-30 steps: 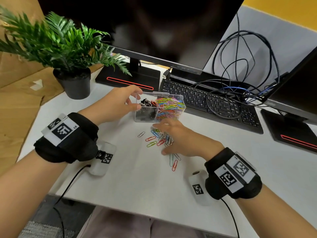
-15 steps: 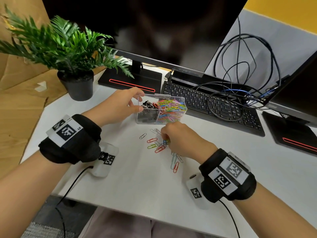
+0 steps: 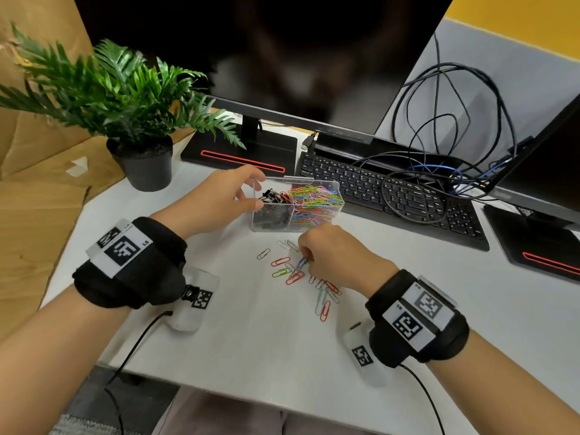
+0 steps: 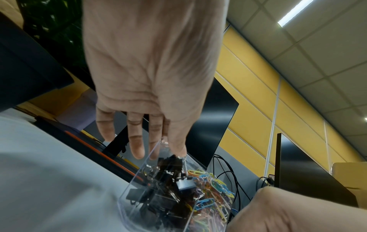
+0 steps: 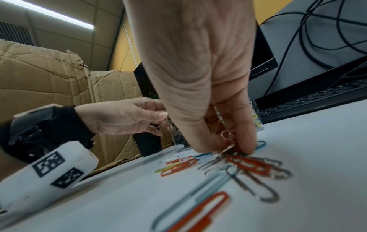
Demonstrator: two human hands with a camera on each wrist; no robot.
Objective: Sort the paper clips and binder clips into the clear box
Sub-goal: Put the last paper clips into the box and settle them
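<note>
Head view: clear box (image 3: 337,211) sat centre frame w/ left hand (image 3: 216,202) gripping its left wall; right hand (image 3: 332,255) just below it pinched loose paper clips (image 3: 293,273) off the desk. Clips looked light, thin, slippery; prob. best pinched flat, few at a time.

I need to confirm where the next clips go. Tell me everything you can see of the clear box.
The clear box is a small open-topped container of see-through plastic, standing upright on the white desk just in front of the keyboard. A clear wall splits it in two: the left part holds black binder clips, the right part coloured paper clips. The left hand holds its left end, fingers at the rim. The right hand works beside it without touching.
</note>
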